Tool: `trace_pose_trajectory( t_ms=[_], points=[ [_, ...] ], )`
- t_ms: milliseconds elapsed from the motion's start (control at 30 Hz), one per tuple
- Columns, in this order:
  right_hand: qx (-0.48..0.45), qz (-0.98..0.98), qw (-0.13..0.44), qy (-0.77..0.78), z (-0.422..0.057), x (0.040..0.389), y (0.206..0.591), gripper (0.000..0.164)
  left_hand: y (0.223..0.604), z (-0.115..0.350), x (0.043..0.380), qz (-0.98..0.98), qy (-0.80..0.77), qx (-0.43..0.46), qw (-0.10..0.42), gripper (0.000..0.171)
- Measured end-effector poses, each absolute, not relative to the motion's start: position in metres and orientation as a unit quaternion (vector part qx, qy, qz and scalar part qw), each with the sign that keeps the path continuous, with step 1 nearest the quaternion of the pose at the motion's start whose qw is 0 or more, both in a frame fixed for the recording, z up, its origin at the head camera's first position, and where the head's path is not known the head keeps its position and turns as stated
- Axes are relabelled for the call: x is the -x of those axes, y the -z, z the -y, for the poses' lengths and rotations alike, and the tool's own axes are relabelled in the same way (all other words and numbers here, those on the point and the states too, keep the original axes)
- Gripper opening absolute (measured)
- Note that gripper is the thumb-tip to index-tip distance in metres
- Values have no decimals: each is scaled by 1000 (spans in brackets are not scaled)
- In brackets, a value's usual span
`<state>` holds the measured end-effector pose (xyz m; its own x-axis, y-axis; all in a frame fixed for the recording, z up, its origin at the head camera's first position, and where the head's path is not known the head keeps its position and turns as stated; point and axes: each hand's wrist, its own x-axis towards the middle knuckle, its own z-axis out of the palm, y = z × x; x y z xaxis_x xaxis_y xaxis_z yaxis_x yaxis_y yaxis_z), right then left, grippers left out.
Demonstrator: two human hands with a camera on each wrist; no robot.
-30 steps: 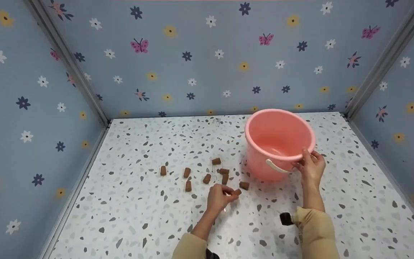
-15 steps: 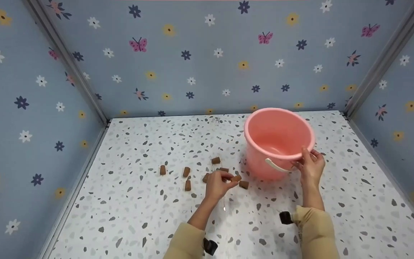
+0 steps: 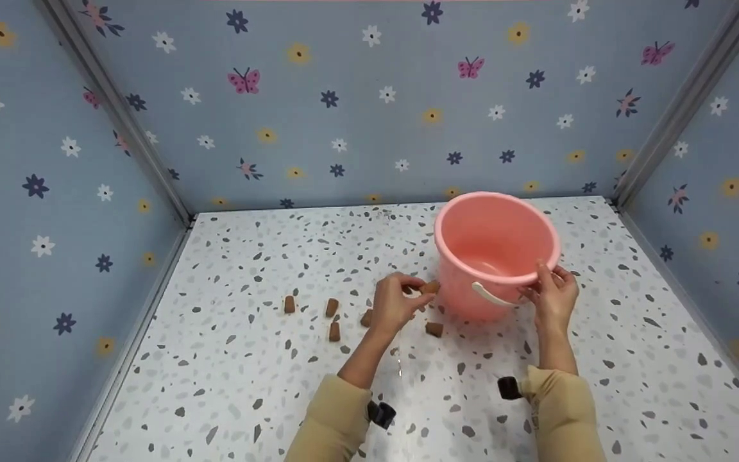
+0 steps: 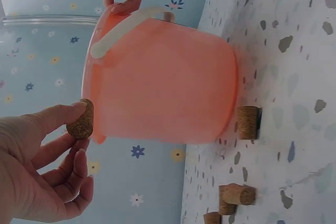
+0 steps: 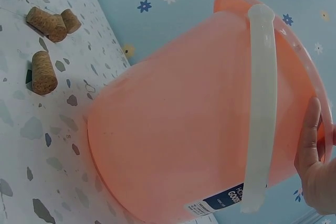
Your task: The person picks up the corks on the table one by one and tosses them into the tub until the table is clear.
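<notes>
One cork point(image 4: 81, 123) pinched by raised left hand point(image 3: 396, 303); right hand point(image 3: 554, 300) holds bucket point(image 3: 458, 289)

The bucket point(image 3: 462, 289) is plain salmon pink, its handle point(image 3: 494, 296) creamy white, its label point(image 5: 220, 200) navy and white with white lettering. The corks point(image 4: 248, 123) are brown, mottled darker. Grey and dark flecks speckle the white table point(image 3: 235, 372). The pale blue walls point(image 3: 369, 70) carry white, yellow and navy flowers and pink butterflies. Rails point(image 3: 124, 122) are grey, sleeves point(image 3: 334, 410) beige.
</notes>
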<state>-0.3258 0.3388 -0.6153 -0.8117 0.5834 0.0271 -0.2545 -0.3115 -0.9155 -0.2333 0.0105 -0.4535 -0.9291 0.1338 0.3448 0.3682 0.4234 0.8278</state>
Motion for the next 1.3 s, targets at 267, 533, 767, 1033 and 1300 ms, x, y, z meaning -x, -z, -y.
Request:
trace_pose_trajectory(
  t_ms=[267,533,767,1033,1300],
  points=[
    [161,517,272,-795,-340,329,617,61,429,-24,246,835,507,169,135,18],
    [173,526,266,-789,-337,326,614,62,414,-37,259,838,503,169,127,17],
    [147,504,273,-806,-337,326,614,61,407,-51,272,844,499,159,112,13],
    [159,519,272,-794,-337,325,613,61,401,-66,283,857,488,136,90,18],
    [157,507,272,-803,-340,324,614,60,402,-80,293,876,462,108,80,21]
  ],
)
